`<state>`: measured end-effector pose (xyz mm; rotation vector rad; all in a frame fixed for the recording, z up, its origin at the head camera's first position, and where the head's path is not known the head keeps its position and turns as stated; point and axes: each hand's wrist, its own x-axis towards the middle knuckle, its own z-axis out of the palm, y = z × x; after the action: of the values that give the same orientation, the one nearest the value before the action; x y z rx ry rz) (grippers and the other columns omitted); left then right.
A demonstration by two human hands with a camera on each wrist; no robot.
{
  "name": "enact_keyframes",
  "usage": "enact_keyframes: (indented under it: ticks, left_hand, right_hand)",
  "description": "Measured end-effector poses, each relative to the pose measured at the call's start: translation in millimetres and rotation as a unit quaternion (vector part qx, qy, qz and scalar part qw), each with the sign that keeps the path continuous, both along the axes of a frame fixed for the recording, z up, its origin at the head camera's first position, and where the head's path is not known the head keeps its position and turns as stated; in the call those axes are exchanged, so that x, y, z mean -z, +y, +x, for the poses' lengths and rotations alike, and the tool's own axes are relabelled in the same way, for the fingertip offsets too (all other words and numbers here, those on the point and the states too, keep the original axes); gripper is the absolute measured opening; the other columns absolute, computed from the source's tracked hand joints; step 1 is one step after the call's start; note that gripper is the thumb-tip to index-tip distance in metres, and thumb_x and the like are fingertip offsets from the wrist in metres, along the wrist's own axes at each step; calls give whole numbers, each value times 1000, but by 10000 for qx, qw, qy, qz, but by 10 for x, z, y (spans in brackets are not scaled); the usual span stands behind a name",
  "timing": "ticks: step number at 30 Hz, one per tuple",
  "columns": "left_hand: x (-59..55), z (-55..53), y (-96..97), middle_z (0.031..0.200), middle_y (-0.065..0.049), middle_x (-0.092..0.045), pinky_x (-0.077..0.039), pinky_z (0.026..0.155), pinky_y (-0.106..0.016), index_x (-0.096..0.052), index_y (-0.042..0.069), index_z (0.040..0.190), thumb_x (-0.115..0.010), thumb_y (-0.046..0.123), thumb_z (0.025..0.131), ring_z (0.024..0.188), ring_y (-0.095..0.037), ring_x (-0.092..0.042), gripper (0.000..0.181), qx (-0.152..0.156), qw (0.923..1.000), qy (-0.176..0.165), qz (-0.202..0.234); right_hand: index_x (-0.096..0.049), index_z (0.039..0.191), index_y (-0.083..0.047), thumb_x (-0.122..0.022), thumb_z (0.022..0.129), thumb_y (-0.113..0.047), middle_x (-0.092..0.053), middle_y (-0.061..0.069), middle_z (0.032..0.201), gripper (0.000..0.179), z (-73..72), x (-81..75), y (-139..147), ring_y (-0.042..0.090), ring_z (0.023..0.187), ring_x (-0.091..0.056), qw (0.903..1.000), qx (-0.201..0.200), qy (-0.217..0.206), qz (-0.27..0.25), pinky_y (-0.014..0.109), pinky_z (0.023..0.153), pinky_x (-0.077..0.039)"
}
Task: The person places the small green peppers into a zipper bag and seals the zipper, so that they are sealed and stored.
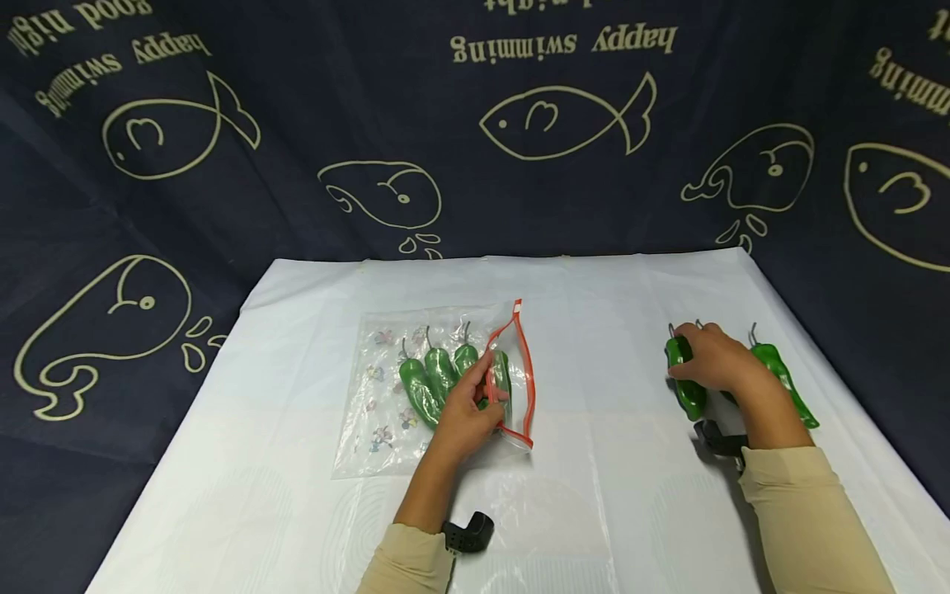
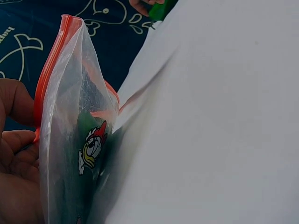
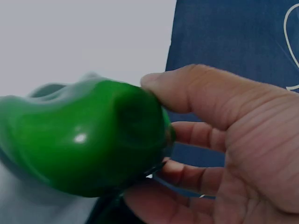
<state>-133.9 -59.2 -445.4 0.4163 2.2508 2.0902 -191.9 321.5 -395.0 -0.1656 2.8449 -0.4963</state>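
Note:
My left hand (image 1: 466,419) pinches the red-zipped mouth of a clear plastic zip bag (image 1: 364,421), which lies on the table with several green peppers (image 1: 419,388) inside. In the left wrist view, thumb and fingers hold the red zip strip (image 2: 44,79), and the bag's mouth gapes. Over at the right, my right hand (image 1: 716,361) grips a green pepper (image 1: 692,400) between thumb and fingers; the right wrist view shows this pepper (image 3: 84,135) close up. Another pepper is mostly hidden under that hand. Just right of the hand lies one more green pepper (image 1: 787,386).
A white cloth (image 1: 594,495) covers the table. Dark blue fabric with fish and whale drawings (image 1: 567,124) hangs behind and at both sides. Each wrist wears a black camera mount (image 1: 469,533).

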Motion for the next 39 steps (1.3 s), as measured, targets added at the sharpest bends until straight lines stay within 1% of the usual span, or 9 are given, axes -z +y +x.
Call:
enact_keyframes:
  ticks: [2,5,10,13,20,23,27,34,39]
  left_hand:
    - [44,-13,-2,145,-18,-46,-50,66,-20,-34,3,153,-53,-15,75,102,-37,-63,83,-29,10000,47,-42]
    - [55,-17,-3,141,-18,-49,-50,67,-21,-35,4,153,-53,-14,74,101,-35,-64,83,-56,9999,70,-44]
    - [55,-15,-2,137,-19,-51,-50,65,-20,-34,5,154,-53,-14,74,101,-34,-64,84,-139,9998,-42,-153]
    - [5,5,3,137,-23,-49,-49,65,-19,-32,1,154,-52,-15,75,102,-38,-63,83,-104,9998,-101,-151]
    - [-295,130,3,137,-31,-47,-48,65,-19,-30,-8,151,-50,-16,74,103,-46,-61,80,52,9999,-109,-72]
    - [-329,147,2,139,-31,-46,-48,66,-19,-30,-9,151,-50,-16,75,104,-46,-60,79,76,9999,-100,-85]
    - [-329,140,6,139,-31,-45,-48,66,-19,-30,-9,151,-50,-16,75,103,-47,-60,79,83,9999,-44,-80]
    - [-344,141,6,145,-29,-41,-48,68,-19,-30,-6,152,-51,-16,77,105,-46,-60,78,133,9998,-64,-103]
    - [-350,137,11,141,-30,-45,-48,68,-19,-31,-5,152,-51,-15,76,105,-46,-60,79,116,9998,-110,-69]
  right_hand:
    - [-39,137,14,-74,84,-25,-40,45,122,75,0,17,17,55,104,-51,10000,35,19,-74,65,81,-45]
    - [-40,136,13,-72,84,-25,-43,42,119,72,-1,44,49,51,100,-51,9998,65,76,-189,61,79,-45]
    - [-41,135,13,-70,84,-24,-47,41,116,69,4,74,68,46,97,-52,9994,80,107,-310,58,77,-45]
    - [-41,136,13,-69,84,-24,-47,41,118,69,12,72,62,47,98,-52,9994,91,95,-326,58,77,-45]
    - [-39,139,10,-68,85,-21,-46,41,123,69,33,43,52,48,103,-50,9989,85,21,-464,58,78,-45]
    - [-39,139,9,-68,86,-20,-46,40,126,67,41,37,58,50,108,-49,9982,85,-6,-585,59,81,-45]
    - [-37,141,9,-67,87,-18,-47,39,128,67,50,30,57,51,113,-49,9968,79,-33,-795,59,83,-45]
    - [-32,149,5,-66,88,-14,-47,39,130,73,66,12,32,50,113,-49,9930,145,-80,-1172,56,83,-46]
    - [-31,151,4,-65,90,-12,-44,40,133,73,64,10,31,50,114,-48,9897,144,-64,-1423,54,83,-47]
